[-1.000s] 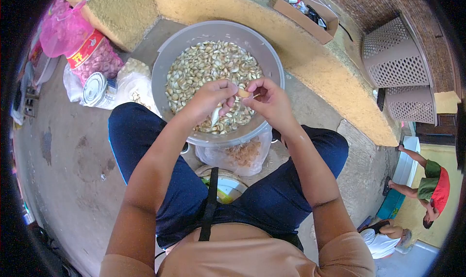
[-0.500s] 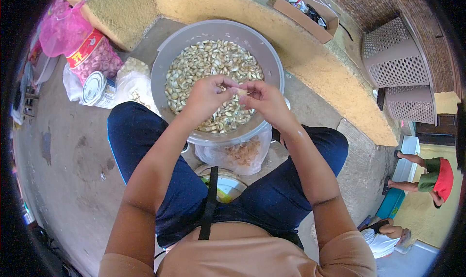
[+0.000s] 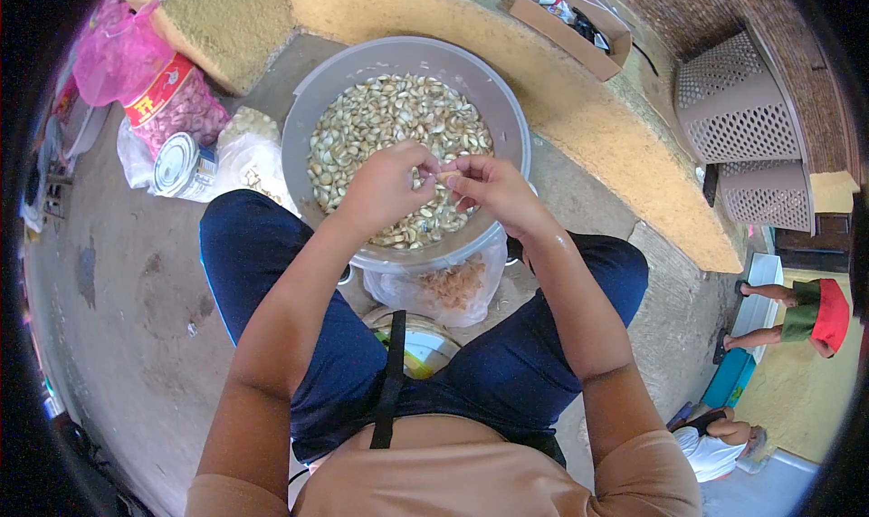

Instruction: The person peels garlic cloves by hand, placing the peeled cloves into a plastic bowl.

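A wide grey tub (image 3: 312, 91) holds a mass of pale cloves that look like garlic (image 3: 362, 123). Over its near half, my left hand (image 3: 395, 184) is closed, thumb and fingers pinched, with whatever they hold too small to make out. Touching or almost touching it, my right hand (image 3: 493, 189) pinches a small pale clove (image 3: 445, 179) between thumb and forefinger. Below the tub's near rim, a clear plastic bag (image 3: 385, 291) with brownish peels (image 3: 457, 284) lies between my knees.
At the left are a pink mesh sack (image 3: 181, 110), a can (image 3: 176, 166) and a white bag (image 3: 237, 168). A cardboard box (image 3: 570, 30) lies on the ledge behind the tub. Two people (image 3: 801, 311) (image 3: 711, 449) are at the far right.
My left hand has turned slightly, and its fingertips have drawn a little away from the clove. My right hand has shifted slightly, still pinching. The person in red has moved slightly.
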`<state>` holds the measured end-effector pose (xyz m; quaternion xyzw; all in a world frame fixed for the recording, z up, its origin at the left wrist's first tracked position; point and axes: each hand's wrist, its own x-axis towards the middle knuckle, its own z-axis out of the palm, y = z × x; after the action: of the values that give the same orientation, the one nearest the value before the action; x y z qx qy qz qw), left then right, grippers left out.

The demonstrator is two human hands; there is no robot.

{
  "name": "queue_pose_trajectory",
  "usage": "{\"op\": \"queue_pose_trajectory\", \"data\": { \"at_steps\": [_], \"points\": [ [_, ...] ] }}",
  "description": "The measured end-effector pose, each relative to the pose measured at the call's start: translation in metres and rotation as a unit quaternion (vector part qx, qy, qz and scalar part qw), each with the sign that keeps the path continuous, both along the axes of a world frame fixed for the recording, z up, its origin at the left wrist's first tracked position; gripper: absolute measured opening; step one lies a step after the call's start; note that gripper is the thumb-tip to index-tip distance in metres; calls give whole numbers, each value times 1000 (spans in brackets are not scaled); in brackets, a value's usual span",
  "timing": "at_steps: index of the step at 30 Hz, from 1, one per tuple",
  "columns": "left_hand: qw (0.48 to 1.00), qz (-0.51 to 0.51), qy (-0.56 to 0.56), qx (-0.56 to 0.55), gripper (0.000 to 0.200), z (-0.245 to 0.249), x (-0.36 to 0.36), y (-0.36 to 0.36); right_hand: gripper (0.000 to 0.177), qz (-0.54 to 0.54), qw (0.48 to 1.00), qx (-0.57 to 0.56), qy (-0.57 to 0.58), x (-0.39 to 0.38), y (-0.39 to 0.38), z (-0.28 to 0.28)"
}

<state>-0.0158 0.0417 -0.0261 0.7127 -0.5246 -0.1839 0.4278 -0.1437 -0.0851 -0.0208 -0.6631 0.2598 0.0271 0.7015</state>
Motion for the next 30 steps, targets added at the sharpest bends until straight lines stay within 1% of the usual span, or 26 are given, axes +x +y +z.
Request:
{"op": "queue_pose_trajectory", "data": {
  "at_steps": [3,6,8,11,15,17,21,24,27,30],
  "points": [
    [999,4,27,25,13,1,0,-1,22,1,1000,17,5,-1,-1,-2],
    [999,4,47,26,13,-3,-3,-2,21,6,999,46,1,-2,-1,-4],
    [999,7,39,36,14,-3,-5,-3,20,1,997,75,-6,-3,2,-3],
    [999,8,20,36,14,-9,-5,-3,19,10,996,84,-8,-3,3,-7],
    [1000,-11,21,20,16,-9,-5,-2,17,48,998,43,-18,-5,2,-2],
    [998,-9,60,21,18,-9,-5,-2,17,69,996,40,-27,-5,-2,4],
    [991,-2,126,41,18,-7,-8,-1,16,100,992,45,-58,-7,-8,-1],
    [988,-17,149,43,17,-15,-8,-1,16,119,989,49,-67,-8,-11,-4],
    [988,-45,140,44,12,-20,-7,-1,16,131,988,58,-63,-9,-13,-4],
    [983,-42,171,48,11,-22,-7,-1,16,134,987,61,-63,-9,-14,-4]
  ]
}}
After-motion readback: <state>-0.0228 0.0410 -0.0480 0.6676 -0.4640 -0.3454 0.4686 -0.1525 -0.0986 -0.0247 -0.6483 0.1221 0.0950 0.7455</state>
